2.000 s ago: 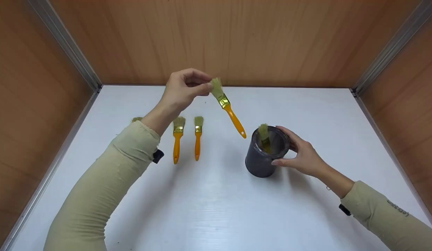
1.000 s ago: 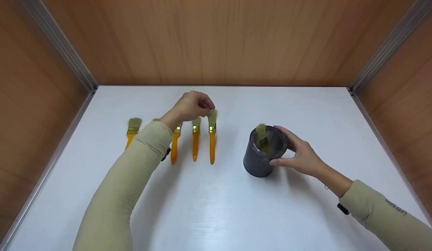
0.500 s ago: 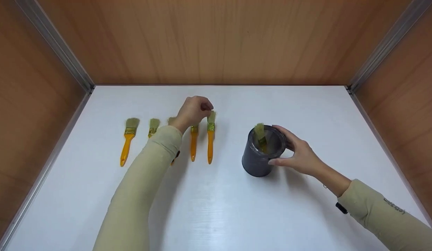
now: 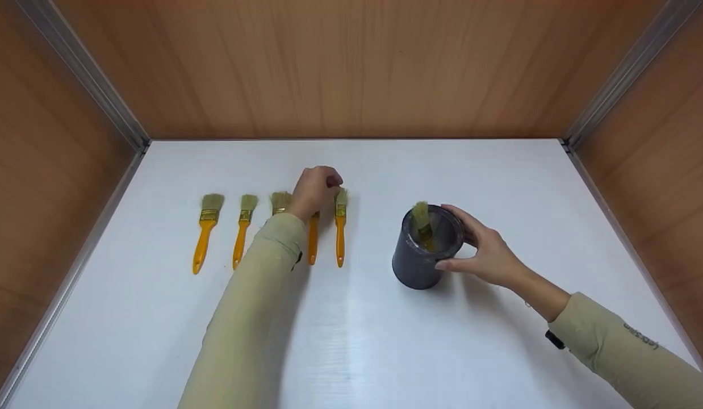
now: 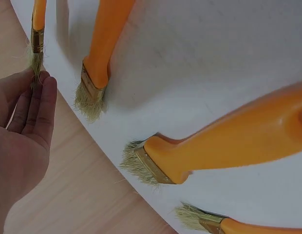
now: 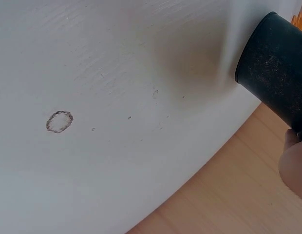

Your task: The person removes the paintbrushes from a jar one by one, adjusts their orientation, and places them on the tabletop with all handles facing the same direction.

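My left hand (image 4: 332, 183) pinches the bristle end of an orange-handled paintbrush (image 4: 340, 238) that lies flat on the white table (image 4: 351, 341), at the right end of a row of brushes. In the left wrist view my left hand's fingertips (image 5: 44, 85) meet that brush's bristles (image 5: 37, 61). My right hand (image 4: 462, 241) grips a dark round can (image 4: 417, 264) by its rim and side. One more brush (image 4: 422, 218) stands bristles-up inside it. In the right wrist view the can (image 6: 277, 83) shows at the upper right, with part of my right hand (image 6: 293, 165) beneath it.
Several other orange brushes lie side by side, handles toward me: the leftmost brush (image 4: 205, 230), a second brush (image 4: 242, 230), and two partly hidden by my left arm. Wooden walls enclose the table on three sides. A small ring-shaped stain (image 6: 59, 121) marks the tabletop.
My left hand has carried the brush down from mid-air and laid it at the right end of the row. The right hand and the can have stayed where they were.
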